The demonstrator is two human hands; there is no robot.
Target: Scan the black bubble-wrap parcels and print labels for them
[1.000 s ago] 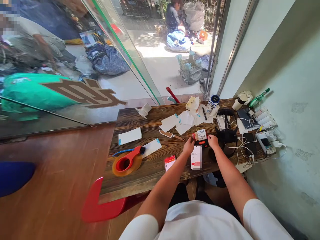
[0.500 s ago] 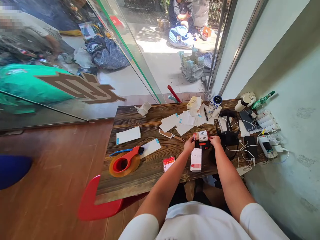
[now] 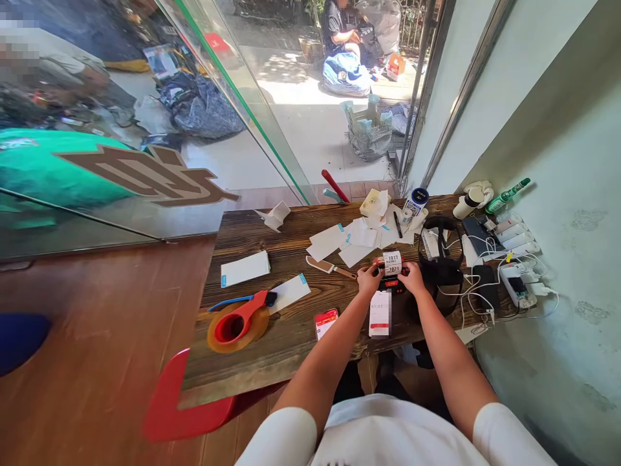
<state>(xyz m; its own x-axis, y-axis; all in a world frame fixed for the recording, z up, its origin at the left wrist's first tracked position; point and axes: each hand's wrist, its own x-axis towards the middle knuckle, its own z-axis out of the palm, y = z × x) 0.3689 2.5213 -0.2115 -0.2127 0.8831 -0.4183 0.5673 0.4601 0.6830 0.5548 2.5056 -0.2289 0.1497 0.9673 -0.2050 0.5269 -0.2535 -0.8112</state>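
Observation:
Both hands are on a small black-and-red label printer [image 3: 391,283] near the table's front edge. A white label strip [image 3: 392,260] printed with 1017 and 1021 shows on its top. My left hand [image 3: 369,278] grips the left side, fingers curled at the upper edge. On the right side, my right hand [image 3: 412,278] holds it with bent fingers. Just in front of the printer lies a phone [image 3: 380,312] with a white screen reading 00:02. A knife [image 3: 321,265] with a brown handle lies to the left of my left hand.
Left on the wooden table [image 3: 242,382] are a red tape dispenser [image 3: 237,323] and white cards [image 3: 245,268]. A red-and-white packet [image 3: 326,321] lies by my left forearm. At right stand a black headset [image 3: 442,259], cables and a power strip [image 3: 517,285]. Glass [image 3: 262,129] rises behind.
The fingers of both hands have moved further inward over the printer, and its label strip now stands more upright. The whole view has shifted slightly.

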